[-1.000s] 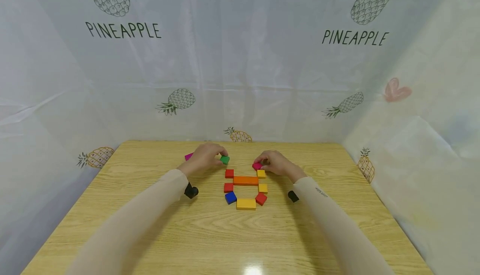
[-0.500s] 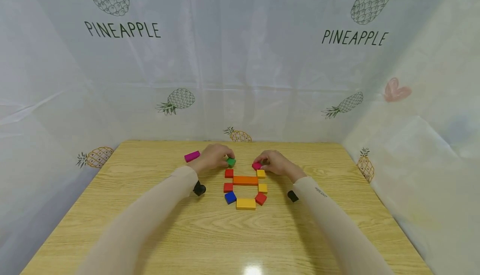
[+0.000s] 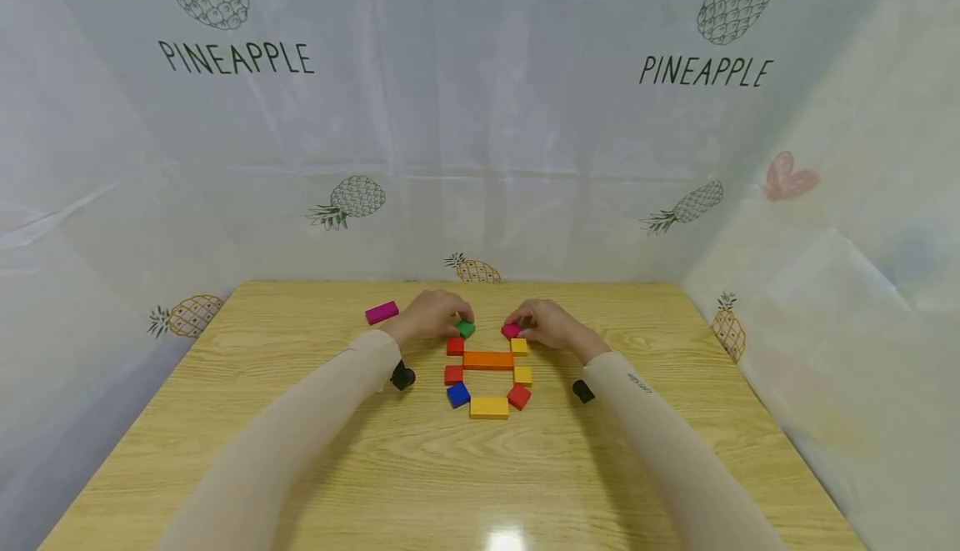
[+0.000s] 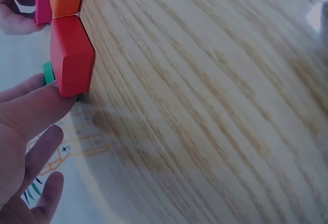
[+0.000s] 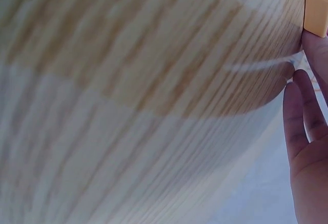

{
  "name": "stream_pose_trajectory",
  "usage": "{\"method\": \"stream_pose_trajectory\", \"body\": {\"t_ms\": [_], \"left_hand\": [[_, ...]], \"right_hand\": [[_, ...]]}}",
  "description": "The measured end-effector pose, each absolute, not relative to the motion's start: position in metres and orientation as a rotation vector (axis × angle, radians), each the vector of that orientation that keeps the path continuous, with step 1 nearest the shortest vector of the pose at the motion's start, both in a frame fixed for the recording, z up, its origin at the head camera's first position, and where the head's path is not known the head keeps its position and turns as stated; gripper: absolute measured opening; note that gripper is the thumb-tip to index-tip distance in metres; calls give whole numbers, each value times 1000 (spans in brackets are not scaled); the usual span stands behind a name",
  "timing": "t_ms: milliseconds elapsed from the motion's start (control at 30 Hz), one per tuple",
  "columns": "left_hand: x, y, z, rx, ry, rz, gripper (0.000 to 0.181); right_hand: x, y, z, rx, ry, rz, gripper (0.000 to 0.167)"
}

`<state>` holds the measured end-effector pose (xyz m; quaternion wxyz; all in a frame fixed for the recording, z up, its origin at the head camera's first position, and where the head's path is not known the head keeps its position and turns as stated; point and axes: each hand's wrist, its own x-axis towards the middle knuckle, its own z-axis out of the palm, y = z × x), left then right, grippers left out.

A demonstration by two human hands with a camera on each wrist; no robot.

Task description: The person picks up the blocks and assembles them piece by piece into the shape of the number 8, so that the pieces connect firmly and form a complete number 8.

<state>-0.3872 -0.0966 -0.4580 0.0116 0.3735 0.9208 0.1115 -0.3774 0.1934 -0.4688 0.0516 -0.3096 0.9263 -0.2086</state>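
Observation:
My left hand (image 3: pixel 431 316) pinches a green block (image 3: pixel 466 329) just behind the upper red block (image 3: pixel 455 347) at the left side of the arrangement. In the left wrist view that red block (image 4: pixel 73 55) hides most of the green block (image 4: pixel 48 72). Across from it, my right hand (image 3: pixel 551 323) pinches a pink block (image 3: pixel 511 330) behind the upper yellow block (image 3: pixel 519 348). The right wrist view shows the right hand (image 5: pixel 307 126) at its edge with part of a yellow block (image 5: pixel 316 7); the pink block is out of sight there.
An orange bar (image 3: pixel 488 361) spans between the side blocks. Nearer lie a lower red block (image 3: pixel 453 375), a blue block (image 3: pixel 458 395), a long yellow block (image 3: pixel 489 408), another red block (image 3: pixel 519 397) and a small yellow block (image 3: pixel 522 376). A magenta block (image 3: pixel 382 313) lies left on the table (image 3: pixel 375 484).
My left hand has carried the green block right and slightly nearer, to behind the upper red block, uncovering the magenta block. The right hand has stayed nearly still with the pink block.

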Motion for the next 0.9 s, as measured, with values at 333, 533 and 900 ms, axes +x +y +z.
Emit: {"method": "stream_pose_trajectory", "body": {"t_ms": [333,533,900], "left_hand": [[-390,-100,-460,1179,2815,376,25],[-390,-102,-463,1174,2807,407,24],[-389,-102,-464,1183,2811,439,25]], "right_hand": [[-379,193,-469,-945,2820,-612,31],[-378,193,-468,-922,2810,-631,31],[-379,195,-470,-942,2820,-631,30]]}}
